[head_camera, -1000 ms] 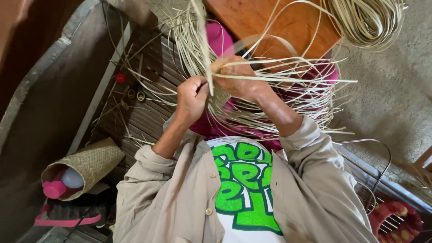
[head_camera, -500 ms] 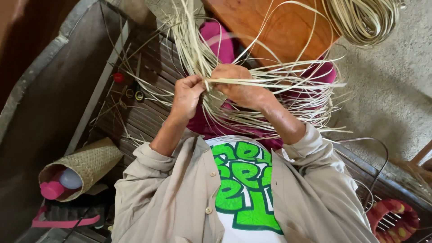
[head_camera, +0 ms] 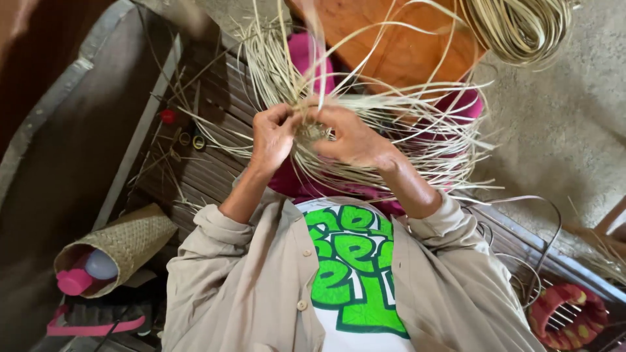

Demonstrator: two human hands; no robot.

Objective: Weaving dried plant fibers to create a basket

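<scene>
My left hand [head_camera: 272, 138] and my right hand [head_camera: 349, 135] meet in front of my chest, both pinching the small woven centre [head_camera: 313, 132] of a bundle of pale rattan strips [head_camera: 417, 120]. Long loose strips fan out upward and to the right from that centre. The fingers of both hands are curled around the strips. Beneath them lies pink cloth over my lap [head_camera: 306, 186]. The weave's middle is partly hidden by my fingers.
A coil of rattan strips [head_camera: 521, 29] lies at the top right beside an orange wooden board [head_camera: 404, 45]. A woven tube basket [head_camera: 124, 248] with a pink-capped bottle lies lower left. A red and yellow woven ring [head_camera: 567, 316] sits lower right. Dark slatted bench [head_camera: 208, 156] underneath.
Both hands have drawn closer together around the woven centre, and the right hand has turned its fingers inward over the strips. The loose strips shifted slightly.
</scene>
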